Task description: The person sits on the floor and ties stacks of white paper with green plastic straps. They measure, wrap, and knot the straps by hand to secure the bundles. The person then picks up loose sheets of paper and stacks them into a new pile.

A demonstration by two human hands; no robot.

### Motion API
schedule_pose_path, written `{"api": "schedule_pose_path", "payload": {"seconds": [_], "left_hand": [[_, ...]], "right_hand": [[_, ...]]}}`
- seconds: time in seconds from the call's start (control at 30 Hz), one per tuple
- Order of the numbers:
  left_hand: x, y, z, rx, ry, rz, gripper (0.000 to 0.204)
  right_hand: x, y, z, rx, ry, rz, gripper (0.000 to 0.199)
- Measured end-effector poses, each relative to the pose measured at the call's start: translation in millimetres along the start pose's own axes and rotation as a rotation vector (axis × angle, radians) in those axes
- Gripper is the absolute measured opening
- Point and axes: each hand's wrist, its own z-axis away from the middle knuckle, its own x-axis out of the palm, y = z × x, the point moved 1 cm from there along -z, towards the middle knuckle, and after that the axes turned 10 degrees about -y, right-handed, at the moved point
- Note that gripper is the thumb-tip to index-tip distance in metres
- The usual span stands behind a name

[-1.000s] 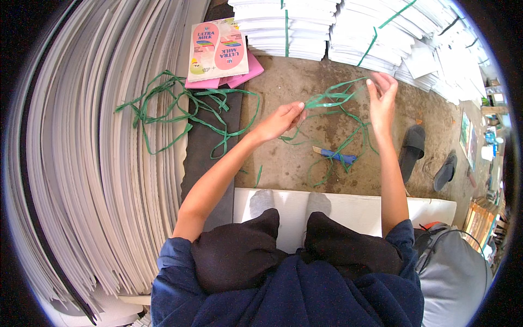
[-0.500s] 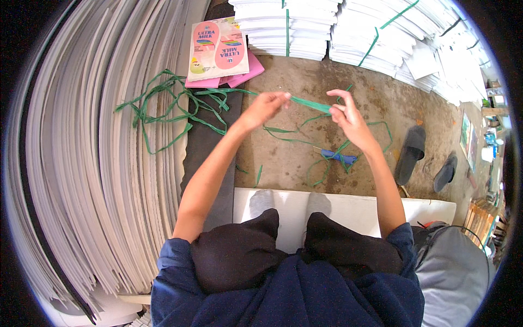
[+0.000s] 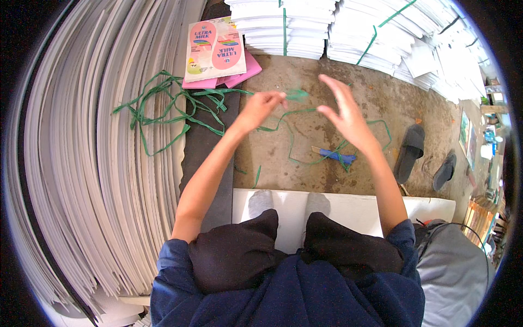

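My left hand (image 3: 260, 109) pinches one end of a green plastic strap (image 3: 297, 95) above the dirt floor. The strap hangs down in a loose loop (image 3: 291, 143) over the floor. To the right of the pinched end my right hand (image 3: 344, 111) is spread with its fingers apart, close to the strap but not gripping it. A blue-handled cutter (image 3: 333, 156) lies on the floor just below my right hand. My legs in dark trousers rest on a white board (image 3: 348, 207), with grey socks showing.
A tangle of green straps (image 3: 163, 106) lies on fanned white sheets (image 3: 81, 163) at left. Pink printed cartons (image 3: 215, 52) sit beyond it. Bundled white stacks (image 3: 348, 27) line the far side. Two dark sandals (image 3: 411, 150) lie at right.
My hands came together over the strap, then my right hand let go and spread apart. My left hand keeps its pinch on the strap end and has moved slightly toward the middle.
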Motion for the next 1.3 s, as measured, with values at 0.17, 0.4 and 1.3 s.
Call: {"api": "schedule_pose_path", "payload": {"seconds": [0.17, 0.4, 1.3], "left_hand": [[24, 13, 0, 0.077, -0.104, -0.001, 0.033], [-21, 9, 7, -0.111, -0.048, 0.012, 0.033], [21, 23, 8, 0.356, 0.125, -0.448, 0.017]], "right_hand": [[19, 0, -4, 0.161, -0.427, -0.318, 0.022], [-9, 23, 18, 0.505, -0.585, -0.516, 0.025], [-23, 4, 28, 0.48, -0.512, -0.416, 0.022]]}}
